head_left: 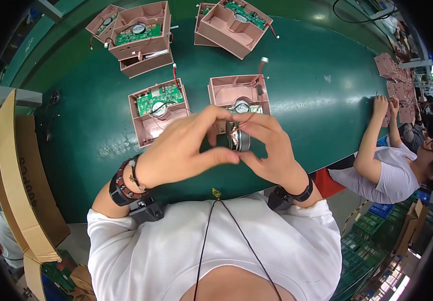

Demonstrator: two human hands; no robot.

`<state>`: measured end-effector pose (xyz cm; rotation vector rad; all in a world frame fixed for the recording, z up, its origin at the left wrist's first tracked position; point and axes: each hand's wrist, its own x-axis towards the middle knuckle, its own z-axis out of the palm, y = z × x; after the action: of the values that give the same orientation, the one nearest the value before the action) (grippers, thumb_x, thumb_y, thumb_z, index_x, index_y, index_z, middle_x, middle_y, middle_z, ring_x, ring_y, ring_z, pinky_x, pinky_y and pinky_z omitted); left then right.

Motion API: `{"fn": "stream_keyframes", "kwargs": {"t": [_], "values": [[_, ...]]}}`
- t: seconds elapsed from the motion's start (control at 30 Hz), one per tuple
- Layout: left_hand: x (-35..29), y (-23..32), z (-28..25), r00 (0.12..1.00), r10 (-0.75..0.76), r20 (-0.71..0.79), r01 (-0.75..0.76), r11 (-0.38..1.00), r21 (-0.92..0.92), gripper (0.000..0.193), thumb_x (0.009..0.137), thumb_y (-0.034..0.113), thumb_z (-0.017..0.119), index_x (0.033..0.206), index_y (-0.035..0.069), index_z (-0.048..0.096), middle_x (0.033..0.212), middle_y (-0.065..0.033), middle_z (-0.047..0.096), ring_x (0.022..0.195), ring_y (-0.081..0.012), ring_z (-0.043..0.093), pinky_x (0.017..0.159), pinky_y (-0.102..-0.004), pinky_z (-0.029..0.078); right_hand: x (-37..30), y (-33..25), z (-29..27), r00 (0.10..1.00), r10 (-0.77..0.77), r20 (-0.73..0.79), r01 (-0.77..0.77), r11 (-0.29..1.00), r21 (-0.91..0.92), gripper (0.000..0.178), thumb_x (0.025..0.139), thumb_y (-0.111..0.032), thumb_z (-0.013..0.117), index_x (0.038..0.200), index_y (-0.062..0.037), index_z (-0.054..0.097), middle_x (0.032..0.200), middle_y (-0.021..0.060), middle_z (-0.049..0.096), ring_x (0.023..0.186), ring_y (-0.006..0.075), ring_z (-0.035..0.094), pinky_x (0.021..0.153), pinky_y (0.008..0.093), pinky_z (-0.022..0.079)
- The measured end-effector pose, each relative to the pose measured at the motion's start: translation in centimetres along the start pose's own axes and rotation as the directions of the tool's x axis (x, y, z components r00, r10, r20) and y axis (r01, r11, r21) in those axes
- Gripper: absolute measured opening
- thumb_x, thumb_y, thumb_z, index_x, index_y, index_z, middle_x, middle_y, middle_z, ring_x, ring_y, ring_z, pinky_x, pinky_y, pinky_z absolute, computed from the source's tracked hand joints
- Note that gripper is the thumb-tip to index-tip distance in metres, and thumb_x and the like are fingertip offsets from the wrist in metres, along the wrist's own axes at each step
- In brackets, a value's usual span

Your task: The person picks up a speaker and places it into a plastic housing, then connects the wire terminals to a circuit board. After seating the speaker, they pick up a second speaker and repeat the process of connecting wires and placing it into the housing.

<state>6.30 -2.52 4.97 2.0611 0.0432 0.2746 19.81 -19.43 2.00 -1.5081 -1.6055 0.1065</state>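
Note:
Between my two hands is a small round speaker, dark-rimmed with a silvery side and thin wires. My left hand curves round its left side, with the thumb at its lower edge. My right hand grips it from the right between fingers and thumb. Just beyond the hands, a pink plastic housing holds a round silver part and wires, partly hidden by my fingers. To its left sits another pink housing with a green circuit board and a red-black lead rising from it.
More pink housings with boards are stacked at the far left and far middle of the green table. A cardboard box stands at the left edge. At right, a co-worker works beside further pink housings.

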Motion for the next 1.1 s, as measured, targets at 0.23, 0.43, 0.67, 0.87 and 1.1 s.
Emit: {"fn": "stream_keyframes", "kwargs": {"t": [0.23, 0.43, 0.67, 0.87, 1.1], "values": [[3.9, -4.0, -0.8, 0.967, 0.255, -0.019, -0.172, 0.702, 0.691, 0.024, 0.078, 0.023, 0.071, 0.093, 0.006, 0.061, 0.084, -0.0076, 0.063, 0.086, -0.0248, 0.060, 0.070, -0.0357, 0.046, 2.2, 1.3, 2.0, 0.915, 0.328, -0.234, -0.181, 0.854, 0.487, 0.056, 0.070, -0.003, 0.077, 0.119, -0.0042, 0.049, 0.118, 0.0158, 0.057, 0.109, 0.0298, 0.057, 0.089, 0.0384, 0.047], [2.1, -1.8, -0.8, 0.977, -0.019, 0.214, -0.164, 0.574, 0.802, 0.019, 0.078, 0.027, 0.069, 0.084, 0.010, 0.064, 0.082, -0.0031, 0.062, 0.085, -0.0196, 0.058, 0.074, -0.0332, 0.043, 2.2, 1.6, 1.1, 0.896, 0.436, -0.078, -0.413, 0.887, 0.208, 0.051, 0.073, -0.011, 0.079, 0.115, -0.0044, 0.050, 0.115, 0.0137, 0.059, 0.107, 0.0312, 0.058, 0.087, 0.0417, 0.045], [-1.8, -1.3, 0.2, 0.938, 0.083, 0.337, -0.277, 0.764, 0.583, 0.022, 0.073, 0.030, 0.072, 0.079, 0.011, 0.062, 0.078, 0.0001, 0.060, 0.083, -0.0164, 0.057, 0.079, -0.0332, 0.040, 0.5, 2.1, 0.1, 0.981, 0.188, -0.039, -0.189, 0.911, -0.367, 0.051, 0.070, -0.024, 0.081, 0.111, -0.0066, 0.055, 0.108, 0.0070, 0.065, 0.100, 0.0260, 0.060, 0.090, 0.0365, 0.038], [-2.7, -2.3, 0.4, 0.945, 0.213, 0.249, -0.318, 0.781, 0.538, 0.024, 0.069, 0.030, 0.073, 0.078, 0.012, 0.060, 0.073, 0.0025, 0.057, 0.081, -0.0155, 0.055, 0.085, -0.0360, 0.040, 1.3, 0.1, 0.5, 0.980, 0.167, 0.104, -0.120, 0.926, -0.358, 0.054, 0.067, -0.029, 0.082, 0.111, -0.0090, 0.058, 0.107, 0.0015, 0.066, 0.090, 0.0196, 0.056, 0.080, 0.0336, 0.034], [-3.6, -3.3, 1.4, 0.930, 0.320, 0.180, -0.366, 0.763, 0.534, 0.017, 0.069, 0.024, 0.070, 0.076, 0.014, 0.059, 0.072, 0.0038, 0.054, 0.081, -0.0137, 0.054, 0.095, -0.0405, 0.040, 1.2, 0.5, 1.3, 0.964, 0.238, 0.121, -0.176, 0.907, -0.382, 0.050, 0.070, -0.030, 0.079, 0.111, -0.0091, 0.059, 0.106, 0.0000, 0.066, 0.085, 0.0180, 0.053, 0.074, 0.0340, 0.032]]}}
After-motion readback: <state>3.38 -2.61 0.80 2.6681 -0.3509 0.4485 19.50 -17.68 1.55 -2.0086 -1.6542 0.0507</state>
